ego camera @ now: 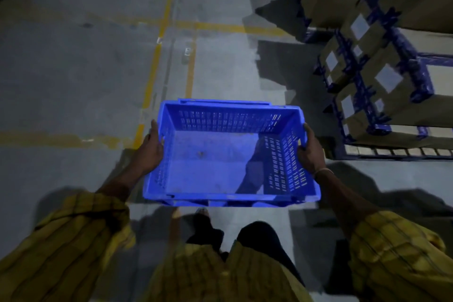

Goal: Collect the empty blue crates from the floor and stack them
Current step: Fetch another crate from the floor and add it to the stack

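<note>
Head view: the blue crate (pixel 220 154) is being gripped at its short ends by the left hand (pixel 150 149) and right hand (pixel 310 152), carried empty above the floor (pixel 73 68). Apparently mid-stride, it risks being knocked against the wrapped cartons (pixel 382 66) nearby.

floor (pixel 73 68): grey concrete | yellow lines (pixel 153 68): painted, crossing far centre | cardboard boxes (pixel 372 39): blue-strapped, white labels, stacked far right | pallet (pixel 397 152): under boxes, right
</note>
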A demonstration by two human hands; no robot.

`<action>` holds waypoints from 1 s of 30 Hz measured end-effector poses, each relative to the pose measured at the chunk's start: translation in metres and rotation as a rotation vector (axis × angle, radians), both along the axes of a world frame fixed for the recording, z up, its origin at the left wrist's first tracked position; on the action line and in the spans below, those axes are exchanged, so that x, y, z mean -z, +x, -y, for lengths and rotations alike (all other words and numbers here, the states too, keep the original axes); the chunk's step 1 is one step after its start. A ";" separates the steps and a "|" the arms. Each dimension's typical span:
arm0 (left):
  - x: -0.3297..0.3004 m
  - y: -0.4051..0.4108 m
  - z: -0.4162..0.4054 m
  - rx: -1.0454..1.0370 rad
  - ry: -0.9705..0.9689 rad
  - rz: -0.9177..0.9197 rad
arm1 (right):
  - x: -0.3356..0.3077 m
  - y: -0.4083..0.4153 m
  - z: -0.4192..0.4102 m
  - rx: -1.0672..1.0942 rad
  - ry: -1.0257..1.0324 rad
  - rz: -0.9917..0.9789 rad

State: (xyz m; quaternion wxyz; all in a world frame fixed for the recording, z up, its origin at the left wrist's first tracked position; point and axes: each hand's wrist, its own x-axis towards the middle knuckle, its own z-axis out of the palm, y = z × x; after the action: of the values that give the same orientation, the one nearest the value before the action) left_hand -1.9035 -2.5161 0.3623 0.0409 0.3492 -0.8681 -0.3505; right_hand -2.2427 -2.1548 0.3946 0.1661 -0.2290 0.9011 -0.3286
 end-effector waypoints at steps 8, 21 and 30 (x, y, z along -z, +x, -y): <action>0.058 -0.087 0.087 -0.030 -0.002 0.003 | 0.055 -0.099 0.091 -0.008 -0.046 -0.054; 0.090 -0.166 0.118 -0.155 -0.101 -0.035 | 0.106 -0.173 0.145 -0.024 -0.037 -0.156; 0.075 -0.148 0.106 -0.093 -0.070 0.016 | 0.088 -0.147 0.125 -0.168 0.009 -0.042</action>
State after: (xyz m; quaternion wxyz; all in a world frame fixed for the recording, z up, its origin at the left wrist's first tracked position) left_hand -2.0516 -2.6225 0.2874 0.0623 0.3902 -0.8631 -0.3146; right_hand -2.3895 -2.2802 0.3068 0.1751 -0.3100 0.8835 -0.3044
